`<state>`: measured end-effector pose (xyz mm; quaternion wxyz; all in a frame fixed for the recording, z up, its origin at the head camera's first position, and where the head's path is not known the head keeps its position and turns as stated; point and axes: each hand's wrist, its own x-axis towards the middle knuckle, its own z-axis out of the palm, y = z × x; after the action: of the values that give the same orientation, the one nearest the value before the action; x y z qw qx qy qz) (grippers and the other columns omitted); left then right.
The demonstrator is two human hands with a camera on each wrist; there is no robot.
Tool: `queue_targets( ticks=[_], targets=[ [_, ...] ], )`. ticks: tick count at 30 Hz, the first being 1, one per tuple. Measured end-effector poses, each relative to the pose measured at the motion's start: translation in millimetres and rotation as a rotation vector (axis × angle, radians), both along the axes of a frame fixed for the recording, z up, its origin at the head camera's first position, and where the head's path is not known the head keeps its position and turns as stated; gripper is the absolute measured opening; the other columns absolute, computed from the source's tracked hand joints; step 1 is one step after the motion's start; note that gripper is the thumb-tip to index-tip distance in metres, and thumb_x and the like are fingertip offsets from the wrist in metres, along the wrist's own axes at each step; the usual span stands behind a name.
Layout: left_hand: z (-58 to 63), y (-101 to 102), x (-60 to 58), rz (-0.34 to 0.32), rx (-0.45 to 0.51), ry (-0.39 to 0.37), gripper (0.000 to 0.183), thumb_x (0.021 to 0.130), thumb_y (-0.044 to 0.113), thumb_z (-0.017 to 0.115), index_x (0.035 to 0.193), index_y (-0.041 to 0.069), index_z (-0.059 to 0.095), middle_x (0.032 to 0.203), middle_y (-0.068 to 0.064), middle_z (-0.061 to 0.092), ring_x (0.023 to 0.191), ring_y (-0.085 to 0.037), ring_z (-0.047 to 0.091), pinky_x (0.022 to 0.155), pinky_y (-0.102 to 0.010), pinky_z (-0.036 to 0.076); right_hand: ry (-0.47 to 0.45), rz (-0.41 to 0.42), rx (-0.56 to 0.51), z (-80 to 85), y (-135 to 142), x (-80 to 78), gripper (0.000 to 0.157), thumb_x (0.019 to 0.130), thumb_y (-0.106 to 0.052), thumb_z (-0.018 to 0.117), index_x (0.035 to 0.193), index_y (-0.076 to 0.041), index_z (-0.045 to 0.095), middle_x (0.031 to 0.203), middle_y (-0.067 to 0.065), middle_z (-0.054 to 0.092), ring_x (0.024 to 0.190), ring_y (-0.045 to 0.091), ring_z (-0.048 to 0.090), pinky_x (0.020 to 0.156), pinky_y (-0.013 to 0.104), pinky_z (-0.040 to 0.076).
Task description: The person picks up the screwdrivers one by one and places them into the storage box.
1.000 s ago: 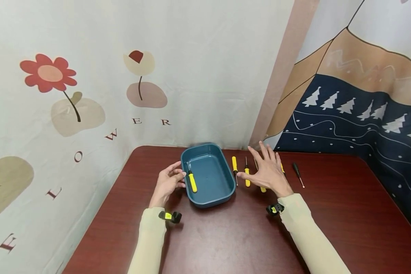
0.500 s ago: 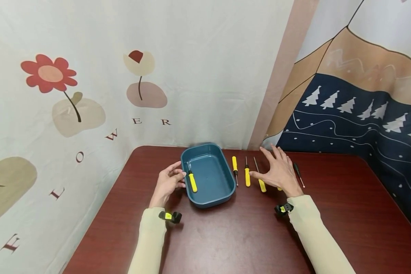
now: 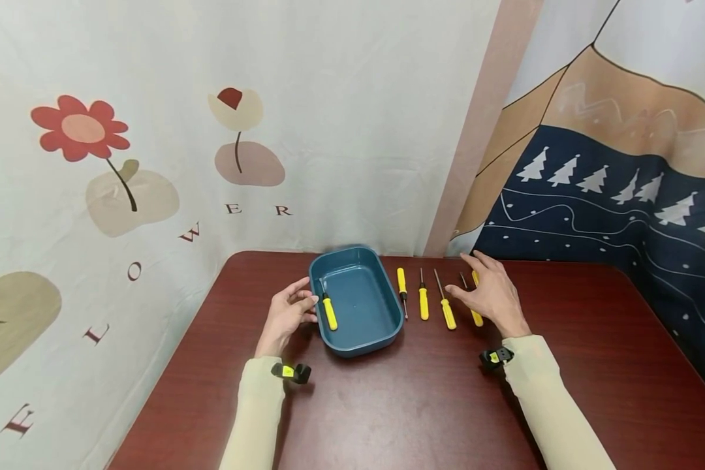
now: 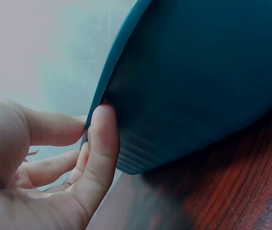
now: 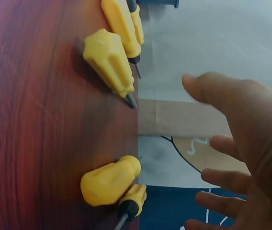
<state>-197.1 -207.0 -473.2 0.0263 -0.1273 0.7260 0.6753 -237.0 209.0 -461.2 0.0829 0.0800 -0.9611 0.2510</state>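
My left hand (image 3: 286, 316) pinches the left rim of a blue plastic tray (image 3: 361, 316), thumb on one side and fingers on the other in the left wrist view. Inside the tray lies a screwdriver (image 3: 329, 313) with a yellow handle. My right hand (image 3: 493, 297) hovers over the table with fingers spread, holding nothing. Below it are a yellow-handled screwdriver (image 3: 477, 318) and another screwdriver (image 3: 475, 277), partly covered by the hand. Both yellow handles (image 5: 111, 181) appear low in the right wrist view, apart from the fingers.
Between tray and right hand lie more yellow screwdrivers in a row: one screwdriver (image 3: 402, 282) by the tray, a middle screwdriver (image 3: 423, 304) and a longer screwdriver (image 3: 449, 316). The reddish-brown table (image 3: 388, 411) meets a printed curtain (image 3: 352, 143) at its far edge.
My right hand has moved to the right across the row, uncovering some screwdrivers and now hiding the black-handled one. The left hand and tray stay put.
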Motion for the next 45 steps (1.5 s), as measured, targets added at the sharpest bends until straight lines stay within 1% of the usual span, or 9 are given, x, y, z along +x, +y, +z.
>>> queue_targets(
  ticks=[12,16,20,26,32,36,39,42,45],
  targets=[
    [1.6,0,0.8,-0.008,0.007,-0.001,0.058,0.097,0.004,0.068,0.151,0.013,0.05,0.103,-0.004,0.057,0.071,-0.015,0.063,0.064,-0.027,0.062,0.064,-0.056,-0.047,-5.5,18,-2.0,0.052,0.093,-0.023,0.073,0.142,-0.008,0.061,0.15,0.023,0.053,0.137,0.046,0.048,0.111,0.067,0.042],
    [1.1,0,1.1,-0.005,0.005,-0.002,0.058,0.097,0.004,0.068,0.152,0.012,0.05,0.103,-0.005,0.058,0.072,-0.015,0.063,0.064,-0.026,0.062,0.072,-0.067,-0.049,-6.9,24,-1.8,0.045,0.094,-0.018,0.072,0.136,-0.006,0.065,0.147,0.023,0.055,0.135,0.046,0.048,0.111,0.067,0.042],
    [0.8,0,1.5,-0.007,0.004,-0.01,0.058,0.098,0.005,0.068,0.152,0.013,0.049,0.104,-0.006,0.058,0.074,-0.016,0.063,0.065,-0.026,0.062,0.086,-0.091,-0.05,-8.9,30,-1.2,0.043,0.092,-0.016,0.072,0.133,-0.003,0.067,0.146,0.025,0.055,0.134,0.045,0.046,0.109,0.065,0.043],
    [0.7,0,0.4,-0.014,0.014,-0.01,0.058,0.098,0.006,0.068,0.152,0.013,0.049,0.105,-0.006,0.058,0.075,-0.016,0.063,0.066,-0.026,0.063,0.094,-0.117,-0.051,-11.8,40,-0.9,0.047,0.09,-0.014,0.075,0.134,-0.001,0.065,0.149,0.028,0.05,0.134,0.047,0.04,0.107,0.065,0.042],
    [0.9,-1,0.5,-0.011,0.017,-0.016,0.058,0.097,0.007,0.069,0.151,0.014,0.05,0.105,-0.006,0.057,0.076,-0.015,0.062,0.065,-0.026,0.063,0.057,-0.13,-0.048,-14.9,49,-1.8,0.058,0.089,-0.018,0.074,0.141,0.0,0.058,0.156,0.031,0.039,0.139,0.052,0.032,0.111,0.069,0.035],
    [-0.3,-1,0.0,-0.011,0.015,-0.017,0.058,0.097,0.007,0.069,0.151,0.014,0.05,0.104,-0.006,0.058,0.075,-0.015,0.062,0.065,-0.026,0.063,0.012,-0.15,-0.056,-16.2,54,-1.7,0.068,0.088,-0.021,0.075,0.148,0.0,0.049,0.16,0.032,0.032,0.142,0.055,0.026,0.113,0.073,0.03],
    [-1.3,-1,-0.9,-0.011,0.014,-0.015,0.058,0.097,0.007,0.069,0.151,0.014,0.05,0.104,-0.006,0.058,0.074,-0.015,0.062,0.064,-0.026,0.063,-0.024,-0.163,-0.068,-17.8,58,-3.3,0.078,0.089,-0.024,0.075,0.155,-0.001,0.04,0.163,0.032,0.024,0.144,0.057,0.021,0.114,0.076,0.027],
    [-1.6,-2,-1.7,-0.009,0.013,-0.014,0.057,0.097,0.006,0.069,0.151,0.014,0.051,0.104,-0.006,0.058,0.074,-0.015,0.063,0.064,-0.026,0.062,-0.054,-0.175,-0.079,-18.7,61,-4.6,0.086,0.089,-0.027,0.076,0.159,-0.002,0.031,0.165,0.033,0.018,0.145,0.058,0.018,0.114,0.076,0.027],
    [-1.4,-2,-2.0,-0.009,0.018,-0.016,0.058,0.097,0.006,0.069,0.151,0.014,0.05,0.105,-0.007,0.058,0.074,-0.015,0.063,0.064,-0.026,0.062,-0.077,-0.184,-0.086,-20.4,65,-5.9,0.089,0.09,-0.027,0.075,0.16,-0.002,0.027,0.165,0.033,0.016,0.145,0.058,0.019,0.113,0.076,0.029]
  ],
)
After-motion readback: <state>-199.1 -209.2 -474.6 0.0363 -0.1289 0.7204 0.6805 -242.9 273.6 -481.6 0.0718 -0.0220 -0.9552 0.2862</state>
